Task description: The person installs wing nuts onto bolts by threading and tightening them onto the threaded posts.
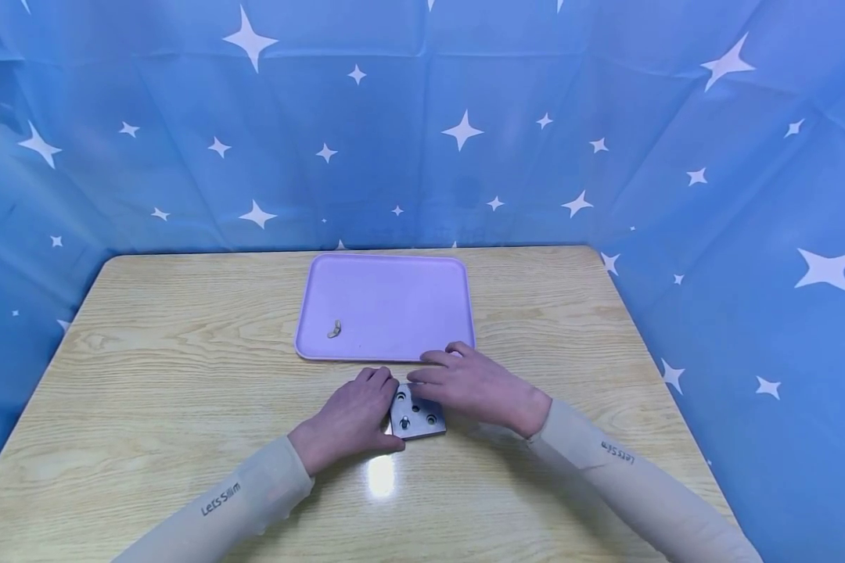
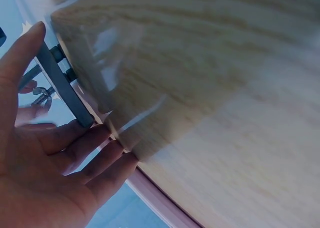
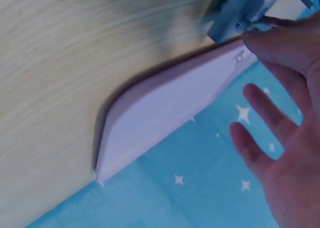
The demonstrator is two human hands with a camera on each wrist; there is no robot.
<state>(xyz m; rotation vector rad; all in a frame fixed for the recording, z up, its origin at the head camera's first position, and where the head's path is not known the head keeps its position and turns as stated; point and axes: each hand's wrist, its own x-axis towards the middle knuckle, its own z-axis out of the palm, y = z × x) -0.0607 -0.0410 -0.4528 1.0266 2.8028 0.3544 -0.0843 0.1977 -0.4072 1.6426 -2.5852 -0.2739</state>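
Observation:
A grey metal plate (image 1: 417, 427) with several holes lies near the middle of the table. My left hand (image 1: 355, 414) holds its left side, thumb at the near edge and fingers at the far corner. In the left wrist view, two bolts pass through the plate (image 2: 67, 90), heads underneath. One threaded end carries a wing nut (image 2: 45, 92). My right hand (image 1: 475, 391) reaches over the plate's far right part; its thumb and index finger pinch at the wing nut (image 3: 256, 26), the other fingers spread. The right fingers partly hide that bolt in the head view.
Behind the plate lies a purple tray (image 1: 394, 305), with small wing nuts (image 1: 334, 329) near its left front corner. The wooden table (image 1: 183, 328) meets a blue star-patterned curtain (image 1: 394, 94) at the back and sides.

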